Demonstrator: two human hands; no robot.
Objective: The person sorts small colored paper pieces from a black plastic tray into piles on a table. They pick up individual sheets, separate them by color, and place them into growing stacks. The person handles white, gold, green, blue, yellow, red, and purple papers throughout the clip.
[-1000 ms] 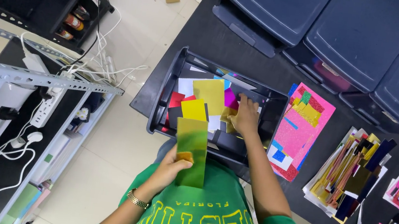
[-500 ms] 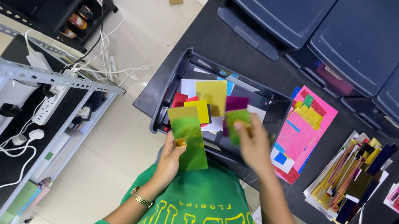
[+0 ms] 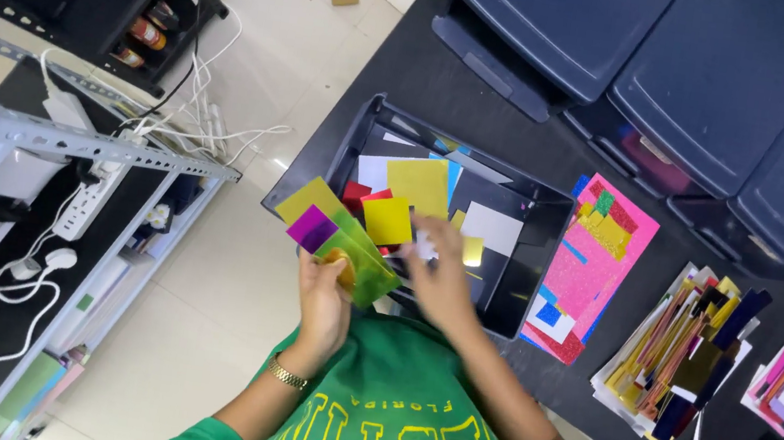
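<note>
left hand fanning glitter sheets, tray

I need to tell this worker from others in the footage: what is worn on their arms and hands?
Short green sleeves; forearms bare. The left hand side has a gold bracelet at the wrist. The right hand shows no glove, ring or band.

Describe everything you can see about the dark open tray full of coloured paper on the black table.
The dark rectangular plastic tray lies flat near the edge of the black table, open at the top, with low walls and a raised rim. Inside lie loose sheets and offcuts of paper: yellow, white, red and blue. The right hand is over its near side among the pieces, blurred. The left hand holds a fan of shiny green, gold and purple sheets at its near corner. A pink glitter sheet lies beside it.
</note>
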